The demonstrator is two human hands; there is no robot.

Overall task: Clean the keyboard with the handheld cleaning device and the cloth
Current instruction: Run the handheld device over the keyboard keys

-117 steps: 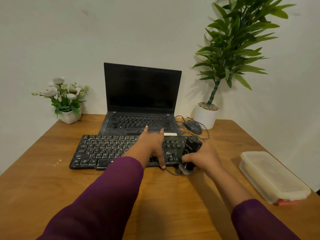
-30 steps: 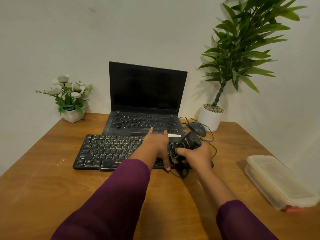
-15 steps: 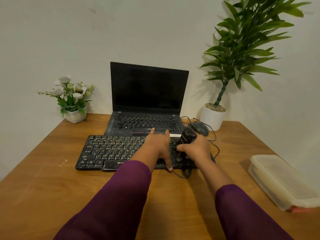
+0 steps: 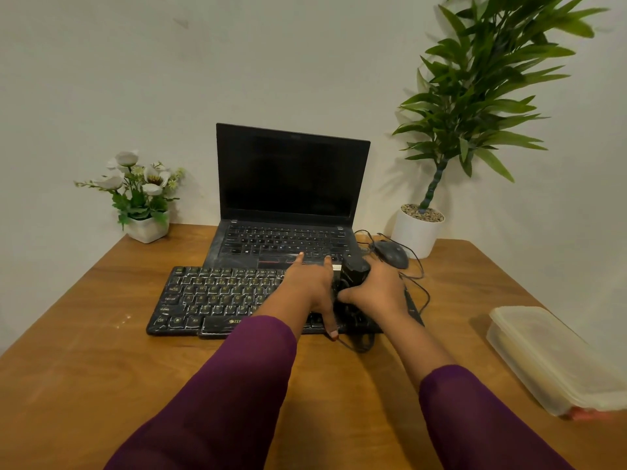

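A black, dusty keyboard [image 4: 217, 296] lies on the wooden desk [image 4: 84, 361] in front of a laptop. My left hand [image 4: 310, 286] rests flat on the keyboard's right half, fingers straight and spread. My right hand [image 4: 376, 293] grips the black handheld cleaning device [image 4: 353, 271], holding it upright over the keyboard's right end, right beside my left hand. The device's lower end is hidden between my hands. No cloth is in view.
An open black laptop [image 4: 288, 205] stands behind the keyboard. A wired mouse [image 4: 392, 254] and its cable lie to the right, by a potted plant [image 4: 419, 228]. A flower pot [image 4: 146, 228] sits back left. A lidded plastic box [image 4: 556, 361] lies at the right edge.
My right hand has carried the device from the keyboard's front right corner up and leftward over its right end, closer to my left hand. My left hand stays on the keys.
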